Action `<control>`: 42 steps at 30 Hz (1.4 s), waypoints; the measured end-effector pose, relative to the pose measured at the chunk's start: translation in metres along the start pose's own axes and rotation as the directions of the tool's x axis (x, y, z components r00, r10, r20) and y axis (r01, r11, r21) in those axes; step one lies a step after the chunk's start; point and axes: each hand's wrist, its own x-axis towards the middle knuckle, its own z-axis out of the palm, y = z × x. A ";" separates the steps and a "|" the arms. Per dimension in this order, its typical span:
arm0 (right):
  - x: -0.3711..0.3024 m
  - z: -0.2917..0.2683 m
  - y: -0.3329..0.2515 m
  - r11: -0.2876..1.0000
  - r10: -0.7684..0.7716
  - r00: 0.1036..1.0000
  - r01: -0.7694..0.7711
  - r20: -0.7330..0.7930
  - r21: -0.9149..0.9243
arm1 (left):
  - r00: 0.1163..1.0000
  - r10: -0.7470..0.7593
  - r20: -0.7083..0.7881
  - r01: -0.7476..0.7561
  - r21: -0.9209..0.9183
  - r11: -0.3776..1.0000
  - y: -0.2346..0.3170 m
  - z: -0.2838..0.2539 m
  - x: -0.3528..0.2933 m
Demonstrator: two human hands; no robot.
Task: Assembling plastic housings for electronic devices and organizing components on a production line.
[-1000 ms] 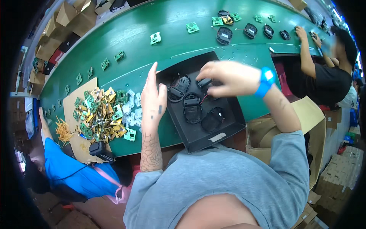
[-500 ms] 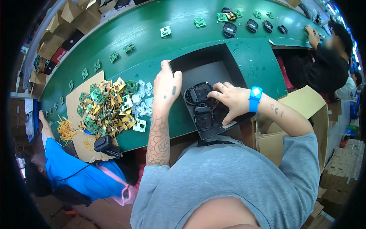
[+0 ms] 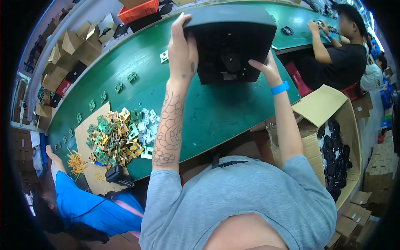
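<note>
A black plastic bin [image 3: 231, 48] is raised over the green bench, tilted so that a dark face with small light spots turns toward me. Its left side is gripped by my left hand [image 3: 182, 52], fingers up along the edge. My right hand [image 3: 268, 68] holds the right side, thumb pressed against the dark face. The black housings that lay in the bin earlier are out of sight, and I cannot tell whether they are still inside. Several green circuit boards [image 3: 132, 76] are spaced along the bench beyond my left arm.
A heap of green and yellow boards [image 3: 112, 137] lies on cardboard at left, beside translucent pieces [image 3: 148, 125] and a black device [image 3: 118, 176]. An open carton [image 3: 354, 179] with black parts stands at right. Co-workers sit left in blue [image 3: 96, 208] and right in black [image 3: 343, 66].
The bin has been lifted and tilted away from me, toward the far side of the bench. My right hand has left the housings inside and now grips the bin's right side.
</note>
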 end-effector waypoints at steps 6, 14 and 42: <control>0.007 0.016 0.016 0.915 -0.335 0.942 0.319 -0.024 -0.247 | 0.928 -0.372 0.013 0.345 -0.401 0.848 -0.031 0.017 -0.076; -0.011 0.056 -0.035 0.644 -0.660 0.751 0.592 0.040 -0.485 | 0.651 -0.759 0.026 0.679 -0.467 0.566 -0.001 0.031 -0.157; 0.262 0.064 -0.048 0.590 0.701 0.705 -0.658 0.108 0.467 | 0.857 -0.341 0.387 0.191 0.376 0.907 0.001 0.029 -0.167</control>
